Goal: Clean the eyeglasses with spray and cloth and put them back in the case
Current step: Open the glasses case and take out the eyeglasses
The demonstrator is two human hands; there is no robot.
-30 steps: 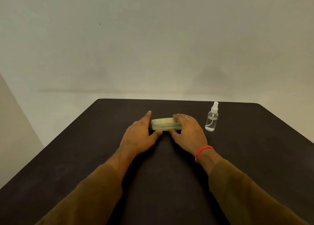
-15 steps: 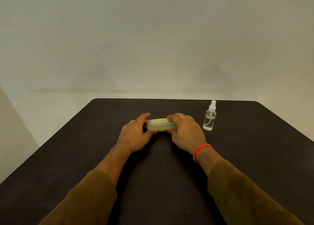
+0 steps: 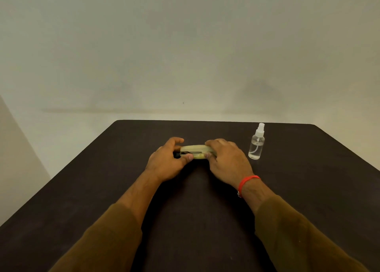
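A pale yellow-green eyeglass case [image 3: 195, 150] lies on the dark table [image 3: 308, 189], held at both ends. My left hand [image 3: 167, 161] grips its left end, thumb on the front. My right hand [image 3: 226, 160] grips the right end, fingers over the lid. The lid is lifted a crack, showing a dark gap at the front left. The eyeglasses and cloth are hidden. A small clear spray bottle [image 3: 256, 144] with a white nozzle stands upright just right of my right hand.
The table's far edge runs just behind the case and bottle, with a plain pale wall beyond. A red band circles my right wrist [image 3: 247, 182]. Both sleeves are brown.
Both hands closed tighter on the case ends. The lid has lifted slightly, and a dark gap now shows along the front. The bottle has not moved.
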